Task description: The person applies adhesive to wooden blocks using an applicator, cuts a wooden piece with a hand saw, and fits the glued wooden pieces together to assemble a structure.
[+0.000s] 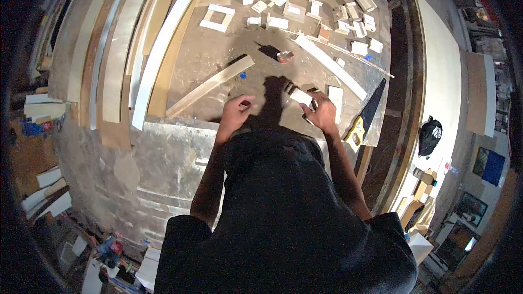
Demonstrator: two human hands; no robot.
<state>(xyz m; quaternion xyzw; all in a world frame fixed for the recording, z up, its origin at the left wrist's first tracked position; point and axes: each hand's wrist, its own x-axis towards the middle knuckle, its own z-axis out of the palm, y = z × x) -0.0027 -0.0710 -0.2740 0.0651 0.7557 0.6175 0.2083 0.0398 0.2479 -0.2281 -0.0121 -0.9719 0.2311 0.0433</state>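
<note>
My right hand (326, 114) grips a small pale wooden piece (299, 96) between thumb and fingers, above the near part of the worktable. Its far end points up and to the left. My left hand (235, 115) is apart from it, fingers curled with the tips close together; anything inside them is hidden. Beyond the left hand a narrow wooden strip (212, 86) lies at a slant. A flat pale wood piece (335, 103) lies just right of my right hand. Farther right is a handsaw (366, 117) with a yellow handle and dark blade.
Long boards (122, 49) lie along the left of the worktable (188, 57). Several small wooden assemblies (294, 11) are scattered at the back, near a square frame (217, 18). A long strip (332, 66) slants on the right. A small red object (284, 57) lies mid-table. A black cap (430, 135) rests on the right-hand board.
</note>
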